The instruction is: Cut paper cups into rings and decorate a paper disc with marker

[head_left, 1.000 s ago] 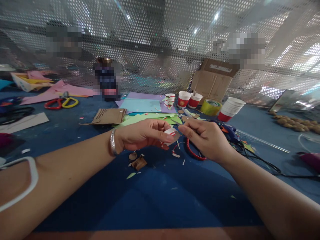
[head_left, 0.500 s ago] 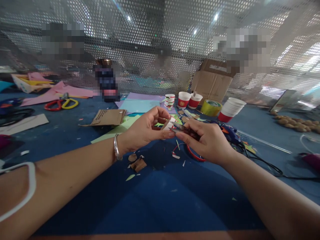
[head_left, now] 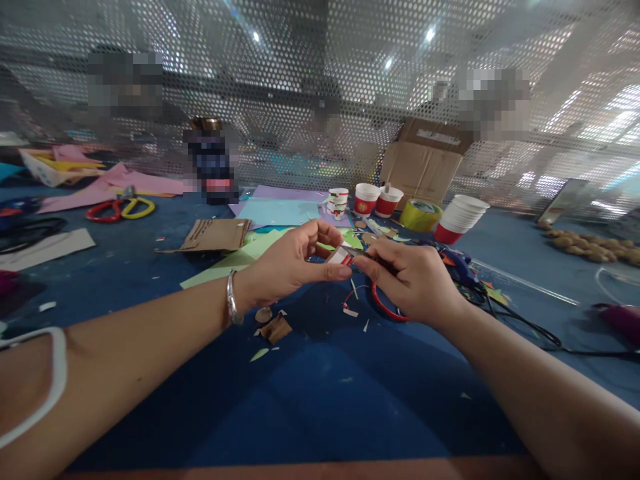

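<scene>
My left hand (head_left: 293,261), with a silver bracelet on the wrist, pinches a small white-and-red paper piece (head_left: 340,255) between thumb and fingers. My right hand (head_left: 407,280) is closed on red-handled scissors (head_left: 383,303); the blades meet the paper piece and the red loop shows under my palm. Both hands hover above the blue table cover (head_left: 320,393). Brown cardboard bits (head_left: 275,327) and paper slivers lie just below my left hand.
Red-and-white paper cups (head_left: 367,198), a stack of cups (head_left: 463,217), a yellow tape roll (head_left: 421,215), coloured paper sheets (head_left: 280,210), a cardboard piece (head_left: 215,233), red-yellow scissors (head_left: 120,208), a blue glue gun (head_left: 463,267) with black cable. A perforated screen stands behind.
Both hands rose slightly from the table and came together. The scissors' blades, not visible a second ago, now reach the paper piece, and my left thumb has shifted on it.
</scene>
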Tool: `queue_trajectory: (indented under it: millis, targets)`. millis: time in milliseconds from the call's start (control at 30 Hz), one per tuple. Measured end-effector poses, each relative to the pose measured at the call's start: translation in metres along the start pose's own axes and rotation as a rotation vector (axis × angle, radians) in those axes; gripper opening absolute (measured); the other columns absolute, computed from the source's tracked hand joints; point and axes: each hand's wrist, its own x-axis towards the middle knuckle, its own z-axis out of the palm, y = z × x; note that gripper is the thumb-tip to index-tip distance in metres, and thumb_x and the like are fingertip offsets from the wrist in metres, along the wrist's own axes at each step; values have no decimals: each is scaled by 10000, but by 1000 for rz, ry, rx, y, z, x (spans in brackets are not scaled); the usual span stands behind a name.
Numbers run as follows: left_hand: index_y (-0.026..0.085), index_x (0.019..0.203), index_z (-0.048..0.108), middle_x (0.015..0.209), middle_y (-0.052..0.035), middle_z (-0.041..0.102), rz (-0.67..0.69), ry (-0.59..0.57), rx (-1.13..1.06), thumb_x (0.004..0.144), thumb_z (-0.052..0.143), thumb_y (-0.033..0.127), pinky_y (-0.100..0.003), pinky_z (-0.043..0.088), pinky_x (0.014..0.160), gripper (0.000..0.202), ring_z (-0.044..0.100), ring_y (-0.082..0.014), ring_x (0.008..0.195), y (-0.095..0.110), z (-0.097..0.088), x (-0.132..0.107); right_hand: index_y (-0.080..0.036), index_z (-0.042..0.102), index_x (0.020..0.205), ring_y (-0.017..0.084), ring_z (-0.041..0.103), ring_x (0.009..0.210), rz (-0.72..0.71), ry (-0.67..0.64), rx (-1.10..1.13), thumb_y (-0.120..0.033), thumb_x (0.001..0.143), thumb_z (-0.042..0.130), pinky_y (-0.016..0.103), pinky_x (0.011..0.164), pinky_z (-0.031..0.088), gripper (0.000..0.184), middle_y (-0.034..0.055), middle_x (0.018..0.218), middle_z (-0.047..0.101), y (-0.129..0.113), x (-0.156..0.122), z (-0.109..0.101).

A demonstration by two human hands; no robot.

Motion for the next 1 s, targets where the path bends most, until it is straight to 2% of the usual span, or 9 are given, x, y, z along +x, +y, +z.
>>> queue_trajectory:
  millis: [167,267,367,567,833,1000]
  targets:
    - [162,1209,556,1125,-56,624,41,20,-2,728,834,237,-327,483,894,561,575,-164,1028,0,3,0,-184,531,710,97,379,567,74,47,73,-430,974,529,263,561,295,361,-41,613,433,0,3,-1]
    - [172,1196,554,1109,-62,616,79,32,-46,742,817,230,-339,521,846,528,586,-181,1013,-3,0,2,-182,547,724,99,396,571,93,8,70,-447,966,537,268,563,295,359,-37,628,456,0,4,-3]
    - [191,1128,546,1128,-54,576,172,81,-76,720,829,196,-318,543,812,496,589,-168,980,-7,-3,5,-183,537,713,99,418,586,79,-44,53,-456,969,531,269,587,299,375,-38,633,452,0,4,-5]
    - [212,1099,512,1111,-41,546,318,92,-20,731,823,173,-277,551,784,483,583,-144,938,-11,-5,7,-189,522,698,104,427,599,113,-117,70,-483,961,528,275,595,297,395,-36,635,469,0,6,-6]
    - [210,1124,508,1123,-47,539,385,79,64,747,807,170,-315,539,862,483,581,-163,991,-10,-2,3,-192,516,686,101,402,575,124,-181,123,-480,956,535,263,564,296,395,-43,599,451,-2,5,-6]
    - [212,1121,509,1136,-55,548,392,88,85,749,808,189,-327,538,859,478,581,-180,1017,-10,-2,3,-193,511,677,102,404,583,119,-183,138,-492,961,523,260,578,310,414,-46,590,446,-2,4,-5]
